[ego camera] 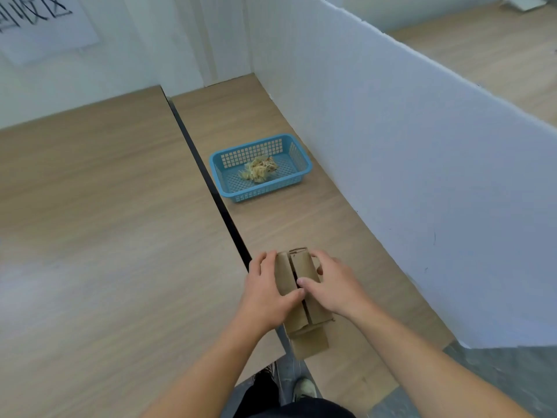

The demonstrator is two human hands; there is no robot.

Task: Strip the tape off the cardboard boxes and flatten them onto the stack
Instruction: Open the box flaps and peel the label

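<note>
Currently the left hand [265, 294] is gripping the cardboard box [304, 263] by its left flank and the right hand [334, 288] by its right, at the near edge of the right table [271, 230]. The box's long axis is running near-to-far, with the flap seam lying between both thumbs.

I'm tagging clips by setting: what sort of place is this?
Likely a partitioned indoor workbench, not a home: plain wood-look tables, a white partition board along the right, and a blue basket of crumpled tape scraps beyond the cardboard box being handled.
</note>
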